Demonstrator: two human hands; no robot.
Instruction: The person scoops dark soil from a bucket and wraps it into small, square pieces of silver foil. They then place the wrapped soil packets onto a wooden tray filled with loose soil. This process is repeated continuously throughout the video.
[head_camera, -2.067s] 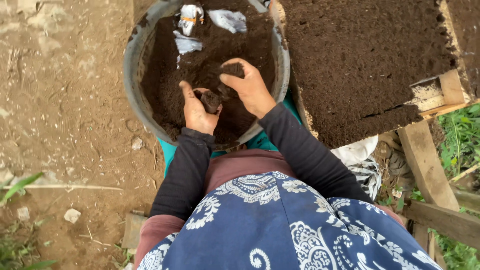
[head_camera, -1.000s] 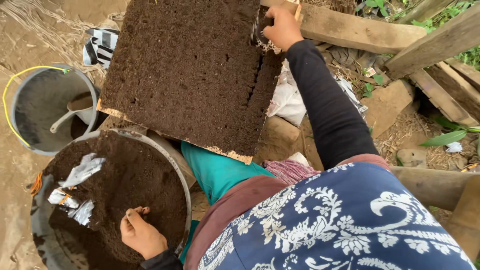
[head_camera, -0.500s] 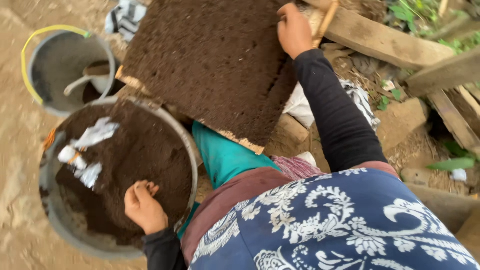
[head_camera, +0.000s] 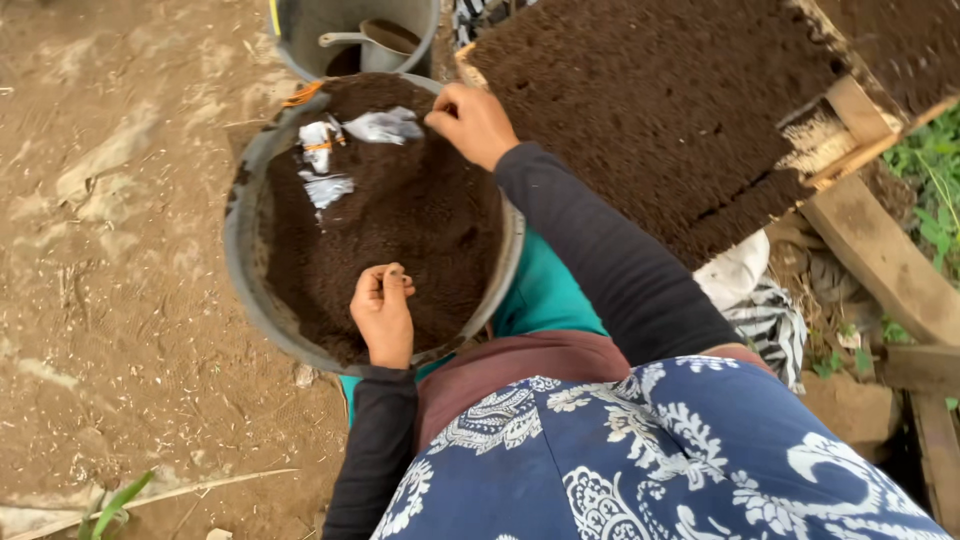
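While the head camera is looking straight down, the left hand (head_camera: 382, 312) is resting over the dark soil (head_camera: 400, 215) inside a wide grey basin (head_camera: 240, 235), its fingers curled together and pinching something small at the fingertips; what that is cannot be told. Farther out, the right hand (head_camera: 470, 122) is hovering at the basin's far rim, its fingers drawn together in a loose fist just above the soil, and whether it is holding anything cannot be told either. Several crumpled white packets (head_camera: 345, 150) are lying on the soil on the far left part of the basin, near the right hand. Beyond the basin, a grey bucket (head_camera: 310, 30) is standing with a scoop (head_camera: 375, 38) inside it. To the right, a soil-filled tray (head_camera: 660, 110) is sitting on wooden planks (head_camera: 880, 255), touching the basin's rim. Bare earth (head_camera: 110, 250) is lying to the left, and a blue patterned skirt (head_camera: 640, 460) is filling the near foreground.
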